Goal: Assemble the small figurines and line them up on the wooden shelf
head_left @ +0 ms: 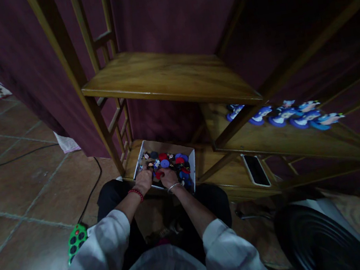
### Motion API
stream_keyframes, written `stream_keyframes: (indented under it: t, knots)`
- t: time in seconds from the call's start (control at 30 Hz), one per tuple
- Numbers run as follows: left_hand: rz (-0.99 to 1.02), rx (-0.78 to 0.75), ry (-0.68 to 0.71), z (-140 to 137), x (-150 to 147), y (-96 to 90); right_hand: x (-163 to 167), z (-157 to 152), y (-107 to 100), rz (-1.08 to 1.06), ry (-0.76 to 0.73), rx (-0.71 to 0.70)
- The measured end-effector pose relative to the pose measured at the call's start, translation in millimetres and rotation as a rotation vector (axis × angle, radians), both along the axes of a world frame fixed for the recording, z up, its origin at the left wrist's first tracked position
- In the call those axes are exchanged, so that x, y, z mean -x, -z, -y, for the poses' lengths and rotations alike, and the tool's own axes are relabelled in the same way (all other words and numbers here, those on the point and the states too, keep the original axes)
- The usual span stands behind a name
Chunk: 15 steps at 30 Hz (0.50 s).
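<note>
A shallow white box [193, 162] on the lowest shelf holds several small figurines with round red, blue and black bases. My left hand [145, 180], with a red bead bracelet, reaches over the box's front left part. Its fingers are curled among the figurines, and what they grip is hidden. Close beside it, my right hand [169, 178], wearing a pale bracelet, is closed at a red-based figurine [159, 174]. A blue round base [164, 163] lies just beyond both hands.
A wooden shelf board [170, 79] overhangs the box. To the right, several blue-and-white figurines [280, 117] stand on another shelf board. A white-edged phone [256, 170] lies on the low shelf. A green power strip [76, 240] and its cord are on the tiled floor; a black round seat [321, 235] stands right.
</note>
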<state>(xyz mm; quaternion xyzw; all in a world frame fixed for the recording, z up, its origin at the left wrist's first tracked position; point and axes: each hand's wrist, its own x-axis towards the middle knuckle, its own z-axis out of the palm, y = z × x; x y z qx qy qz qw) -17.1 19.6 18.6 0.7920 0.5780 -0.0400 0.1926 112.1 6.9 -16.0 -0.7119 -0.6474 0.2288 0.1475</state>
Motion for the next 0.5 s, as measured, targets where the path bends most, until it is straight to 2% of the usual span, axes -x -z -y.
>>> stream_keyframes:
  t: [0.23,0.5]
  knots:
    - [0.056,-0.045,0.003,-3.7,8.8,13.1,-3.5,1.4,11.2,-0.066,0.003,-0.073]
    - [0.094,0.056,0.011,-9.6,9.9,12.1,-2.6,1.8,7.7,-0.105,0.038,-0.055]
